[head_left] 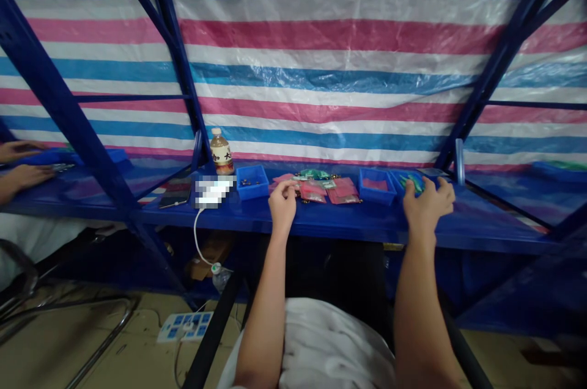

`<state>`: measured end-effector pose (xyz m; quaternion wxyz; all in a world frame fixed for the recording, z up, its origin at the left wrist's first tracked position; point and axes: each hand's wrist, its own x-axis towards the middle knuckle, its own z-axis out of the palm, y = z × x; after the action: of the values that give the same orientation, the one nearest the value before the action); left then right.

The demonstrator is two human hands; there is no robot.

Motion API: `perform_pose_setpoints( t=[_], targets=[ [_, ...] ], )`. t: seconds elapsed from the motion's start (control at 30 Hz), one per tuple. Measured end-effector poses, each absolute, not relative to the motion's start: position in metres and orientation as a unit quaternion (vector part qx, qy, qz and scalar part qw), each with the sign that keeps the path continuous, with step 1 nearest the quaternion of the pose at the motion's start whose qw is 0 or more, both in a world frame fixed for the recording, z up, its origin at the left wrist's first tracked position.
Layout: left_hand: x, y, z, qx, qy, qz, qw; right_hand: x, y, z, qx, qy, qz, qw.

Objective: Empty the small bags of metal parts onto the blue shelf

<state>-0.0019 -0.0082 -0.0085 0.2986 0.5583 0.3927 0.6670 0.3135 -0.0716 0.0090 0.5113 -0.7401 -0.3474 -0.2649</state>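
My left hand is at the front left of a pile of small pink packets, its thumb and fingertips pinched together. What they hold, if anything, is too small to make out. A heap of green pieces lies behind the packets. My right hand is over the right end of the row of bins, fingers spread and apart. Just left of it, a blue bin holds green pieces, partly hidden by the hand. Between my hands stands a blue bin with a flat pink piece inside.
Left of the packets stands a blue bin with a few small dark pieces. A drink bottle and a blurred-out device with a white cable are beside it. Blue metal posts frame the bench. Another person's hands work at far left.
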Motion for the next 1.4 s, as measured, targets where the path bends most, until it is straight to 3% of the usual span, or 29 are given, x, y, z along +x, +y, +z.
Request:
perform_pose_setpoints(
  t=[0.13, 0.2, 0.33, 0.43, 0.63, 0.93, 1.13, 1.4],
  targets=[
    [-0.004, -0.002, -0.014, 0.551, 0.408, 0.676, 0.270, 0.254, -0.067, 0.026, -0.624, -0.411, -0.317, 0.584],
    [-0.004, 0.000, -0.016, 0.543, 0.416, 0.680, 0.265, 0.223, -0.058, 0.030, -0.567, -0.521, -0.260, 0.583],
    [-0.005, -0.001, -0.016, 0.509, 0.442, 0.679, 0.290, 0.171, -0.035, 0.023, -0.511, -0.690, -0.094, 0.505],
    [-0.006, -0.003, -0.014, 0.490, 0.451, 0.684, 0.298, 0.142, -0.023, 0.012, -0.477, -0.758, -0.035, 0.444],
    [-0.007, -0.011, -0.009, 0.448, 0.447, 0.730, 0.259, 0.097, -0.016, 0.004, -0.531, -0.789, -0.002, 0.308],
    [-0.007, -0.017, -0.004, 0.431, 0.455, 0.731, 0.268, 0.080, -0.015, -0.002, -0.569, -0.777, -0.008, 0.268],
    [-0.006, -0.016, -0.005, 0.428, 0.446, 0.740, 0.265, 0.083, -0.022, -0.002, -0.552, -0.753, -0.002, 0.360],
    [-0.006, -0.014, -0.009, 0.474, 0.454, 0.723, 0.218, 0.107, -0.040, -0.002, -0.395, -0.619, 0.195, 0.651]
  ],
)
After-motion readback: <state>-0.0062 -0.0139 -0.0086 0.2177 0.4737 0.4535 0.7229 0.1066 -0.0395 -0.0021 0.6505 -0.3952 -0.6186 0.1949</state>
